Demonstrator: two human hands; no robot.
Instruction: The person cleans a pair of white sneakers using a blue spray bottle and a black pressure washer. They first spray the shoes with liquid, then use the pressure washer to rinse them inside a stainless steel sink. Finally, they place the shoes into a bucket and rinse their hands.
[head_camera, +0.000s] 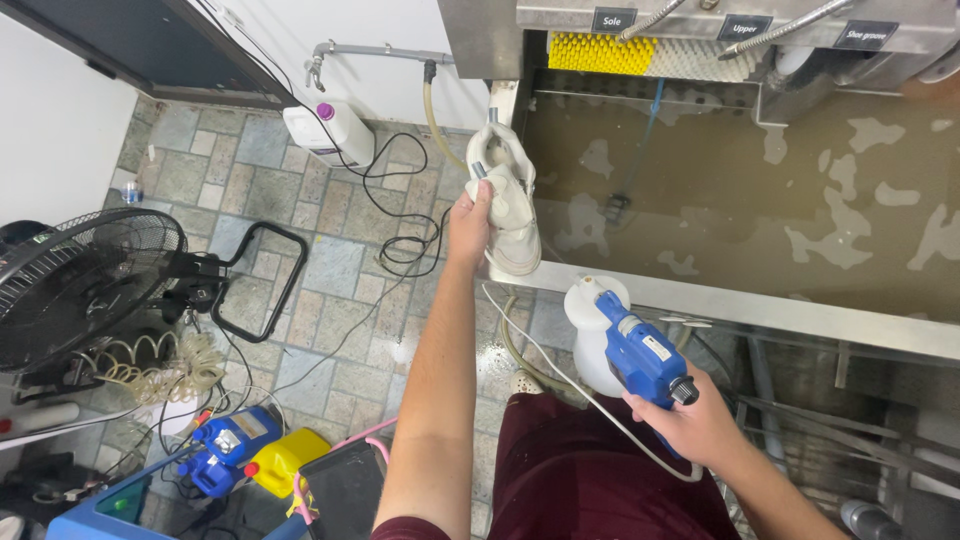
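Observation:
My left hand (470, 222) grips a white sneaker (507, 200) by its side, holding it up at the left end of a steel wash basin (740, 305). The shoe's opening faces up and its sole is turned toward the basin. My right hand (695, 425) holds a blue handheld power tool (640, 350) with a white rounded head (592, 335), lower down in front of the basin's near rim. A white cord (560, 375) trails from the tool across my dark red trousers.
The basin holds murky brown water; yellow and white brushes (640, 55) sit at its back. On the tiled floor stand a white jug (328, 132), a black fan (85, 285), black cables (395, 235), a coiled hose (150, 365) and blue and yellow items (245, 445).

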